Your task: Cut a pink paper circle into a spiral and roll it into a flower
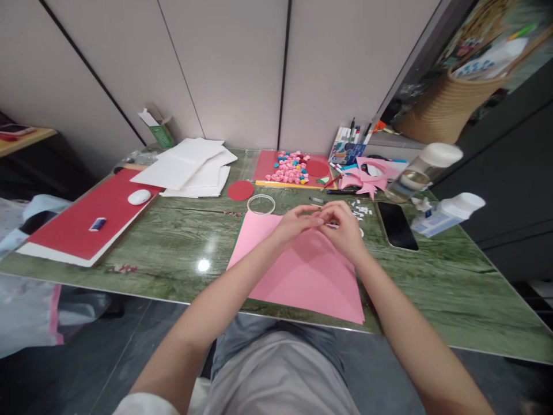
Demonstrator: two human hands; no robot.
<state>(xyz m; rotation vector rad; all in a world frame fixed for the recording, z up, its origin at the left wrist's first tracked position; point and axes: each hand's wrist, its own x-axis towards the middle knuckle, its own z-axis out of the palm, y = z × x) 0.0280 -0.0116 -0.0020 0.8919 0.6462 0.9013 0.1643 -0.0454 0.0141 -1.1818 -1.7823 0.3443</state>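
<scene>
Above the far edge of a stack of pink paper [298,271], my left hand [296,225] and my right hand [344,227] meet at the fingertips. Both are pinched closed; whatever is between the fingers is too small or hidden to make out. A white ring [261,197], like a tape roll, lies just beyond the paper's far left corner. Behind it is a red paper circle [241,190]. Small white paper scraps [360,208] and a pen [318,200] lie just past my right hand.
Pink, blue and yellow paper pieces [291,168] sit on a red sheet at the back. Pink cutouts [367,176], a marker box [348,150], a clear bottle [421,173], a white bottle [449,213] and a phone [396,225] stand right. White sheets [185,164] and red board [86,230] lie left.
</scene>
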